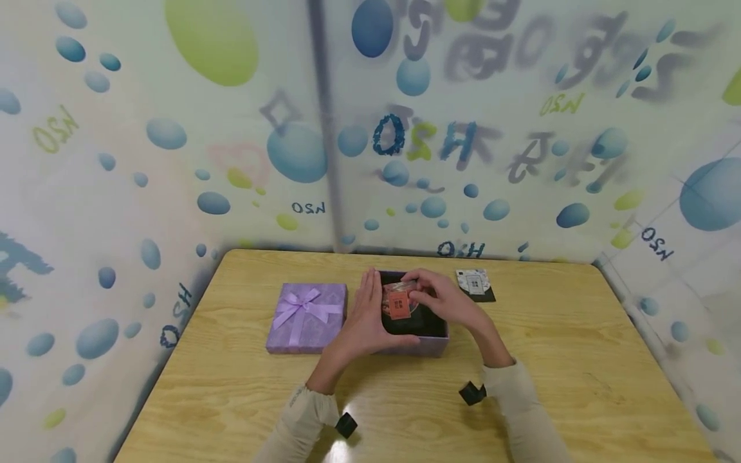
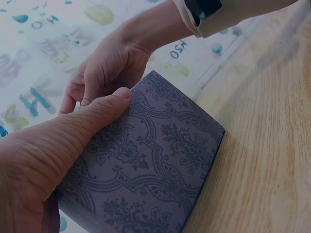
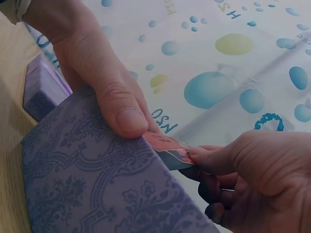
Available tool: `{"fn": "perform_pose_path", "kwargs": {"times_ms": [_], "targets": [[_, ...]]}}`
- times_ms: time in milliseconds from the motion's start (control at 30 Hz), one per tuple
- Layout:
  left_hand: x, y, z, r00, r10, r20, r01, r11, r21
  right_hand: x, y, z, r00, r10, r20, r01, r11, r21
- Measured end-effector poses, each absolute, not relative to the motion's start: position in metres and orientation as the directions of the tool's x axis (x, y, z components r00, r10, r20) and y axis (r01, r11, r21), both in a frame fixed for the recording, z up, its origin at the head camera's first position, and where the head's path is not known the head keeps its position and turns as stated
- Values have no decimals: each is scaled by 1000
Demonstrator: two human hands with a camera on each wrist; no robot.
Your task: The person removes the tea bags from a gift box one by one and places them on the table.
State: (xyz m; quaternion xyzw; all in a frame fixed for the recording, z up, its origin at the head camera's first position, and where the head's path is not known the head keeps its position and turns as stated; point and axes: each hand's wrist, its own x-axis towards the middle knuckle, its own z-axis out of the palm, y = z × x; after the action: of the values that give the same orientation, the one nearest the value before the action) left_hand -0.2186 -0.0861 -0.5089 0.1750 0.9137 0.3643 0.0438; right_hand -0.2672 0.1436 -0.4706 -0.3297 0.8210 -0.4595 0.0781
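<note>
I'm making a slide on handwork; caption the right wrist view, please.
The right hand pinches a red packet at the mouth of a patterned purple box, left hand against its side.

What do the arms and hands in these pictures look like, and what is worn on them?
They are a person's: the left hand and right hand are bare, without gloves. The left sleeve and right sleeve are long, plain-looking and pale beige. A small black block sits at the left wrist, a similar block at the right.
</note>
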Motion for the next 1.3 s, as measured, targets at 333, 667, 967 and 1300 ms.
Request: {"fn": "perform_pose_path", "kwargs": {"times_ms": [333, 667, 967, 1300], "targets": [[-219, -85, -509, -936, 347, 57, 293, 679, 673, -268, 151, -469, -781, -599, 175, -434, 320, -842], [-217, -83, -510, -942, 331, 49, 273, 676, 685, -274, 167, -468, -834, -524, 175, -390, 334, -858], [-216, -84, -509, -941, 337, 35, 271, 686, 676, -278, 187, -464, -906, -402, 133, -286, 351, -892], [-217, -84, -508, -941, 334, 48, 278, 689, 669, -285, 211, -458, -940, -321, 120, -233, 343, -910]]}}
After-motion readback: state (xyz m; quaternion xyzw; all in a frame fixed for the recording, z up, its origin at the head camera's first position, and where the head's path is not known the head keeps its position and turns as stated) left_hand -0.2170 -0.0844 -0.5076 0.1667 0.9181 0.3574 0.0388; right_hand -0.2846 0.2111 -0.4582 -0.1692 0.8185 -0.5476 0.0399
